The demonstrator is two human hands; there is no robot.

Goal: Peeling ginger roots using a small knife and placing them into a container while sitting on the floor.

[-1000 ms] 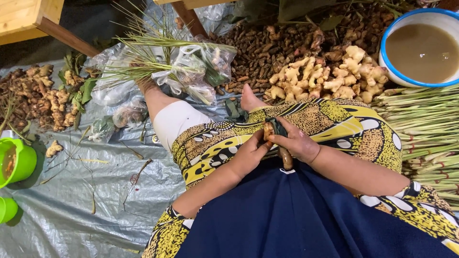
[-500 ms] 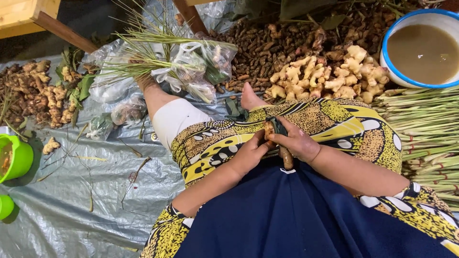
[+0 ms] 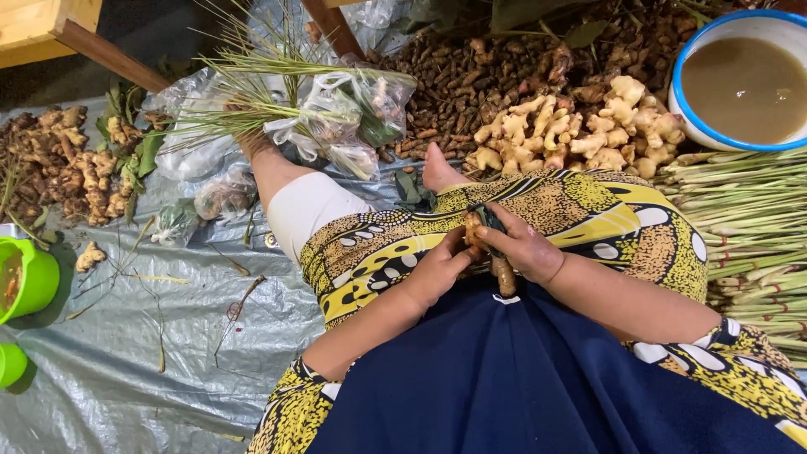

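Your left hand [image 3: 437, 271] and right hand [image 3: 523, 248] met over your lap, just above the yellow-and-black patterned cloth [image 3: 588, 219] covering your knees. Between them you held a knobbly tan piece of ginger root [image 3: 503, 273], its lower end poking down below your right palm onto the dark blue fabric [image 3: 504, 378]. Your right fingers were curled together around the root and around a small dark-handled tool [image 3: 490, 219], whose blade I could not make out. Your left fingers were pressed together, their tips pinching the upper end of the same root.

Ahead of your knees lay a heap of pale, lumpy ginger rhizomes [image 3: 580, 130], touching a larger pile of thin brown roots [image 3: 479, 80] behind it. To your right, a stack of green lemongrass stalks [image 3: 748, 227] lay near a white bowl with a blue rim [image 3: 683, 118], filled with murky brown water. Clear plastic bags stuffed with grassy leaves [image 3: 336, 118] sat by your bare foot [image 3: 441, 168]. On your left, a grey plastic tarpaulin [image 3: 126, 353] carried another mound of brownish ginger [image 3: 59, 172] and a bright green plastic bucket [image 3: 29, 282].
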